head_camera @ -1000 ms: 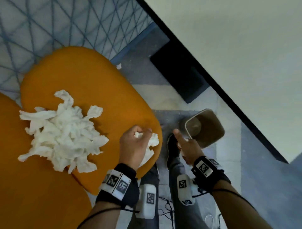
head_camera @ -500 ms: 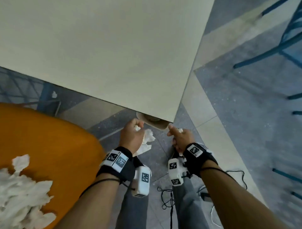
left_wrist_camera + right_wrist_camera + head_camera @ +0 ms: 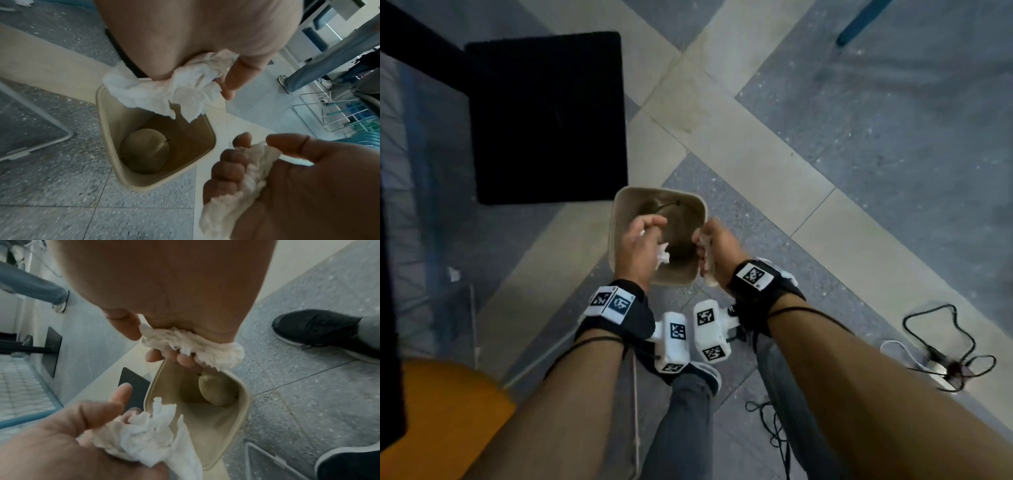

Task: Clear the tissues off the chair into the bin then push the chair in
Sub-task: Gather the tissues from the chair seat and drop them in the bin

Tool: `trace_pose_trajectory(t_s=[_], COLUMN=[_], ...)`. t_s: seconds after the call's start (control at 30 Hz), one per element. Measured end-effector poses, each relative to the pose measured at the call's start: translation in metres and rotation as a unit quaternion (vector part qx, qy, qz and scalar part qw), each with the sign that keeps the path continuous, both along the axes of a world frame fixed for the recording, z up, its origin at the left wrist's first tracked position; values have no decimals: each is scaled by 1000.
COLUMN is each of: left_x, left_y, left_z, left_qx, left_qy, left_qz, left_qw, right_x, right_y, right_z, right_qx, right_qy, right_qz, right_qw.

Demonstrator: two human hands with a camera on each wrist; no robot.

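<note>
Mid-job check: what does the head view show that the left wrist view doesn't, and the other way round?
Only the head view shows the orange chair at lower left, the black mat beyond the bin, both wristbands and the cable on the floor.

Only the left wrist view shows the round disc on the bin's bottom clearly, with no tissue inside, plus another person's leg.

Both show the beige bin, the left hand and the right hand, each gripping a tissue wad over it.
</note>
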State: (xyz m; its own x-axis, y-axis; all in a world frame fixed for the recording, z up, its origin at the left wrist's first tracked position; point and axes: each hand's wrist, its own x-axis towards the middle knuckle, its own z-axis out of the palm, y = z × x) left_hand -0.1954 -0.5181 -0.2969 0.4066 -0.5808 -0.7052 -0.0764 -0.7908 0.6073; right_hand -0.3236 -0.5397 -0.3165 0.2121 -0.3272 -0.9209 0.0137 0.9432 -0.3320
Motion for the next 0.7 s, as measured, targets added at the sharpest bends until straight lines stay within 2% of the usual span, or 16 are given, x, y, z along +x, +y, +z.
trace_pose_trajectory(t_s=[0.07, 0.2, 0.33, 0.4, 0.5, 0.6, 0.7], left_x=[3, 12, 22, 25, 30, 34, 37], left_y=[-7, -12, -9, -7, 2, 12, 30], left_z=[-14, -49, -81, -89, -92, -81, -57], left_qx=[-1, -3, 0, 31, 80, 92, 114], left_qy=[-24, -75, -110, -120, -133, -132, -118], left_qz=[-15, -49, -105, -155, -230, -259, -262], left_qw=[1000, 996, 988, 980, 961, 952, 951], right_x=[9, 29, 40, 37, 28, 17, -1], right_y=[-8, -16, -11, -9, -4, 6, 24], right_z=[-13, -44, -67, -72, -66, -56, -44], right_qx=[-22, -101, -97, -85, -106, -118, -113], right_qy=[13, 63, 17, -4, -3, -12, 3], right_qz=[-2, 65, 93, 107, 98, 87, 148], right_qw=[1000, 991, 991, 991, 990, 989, 983])
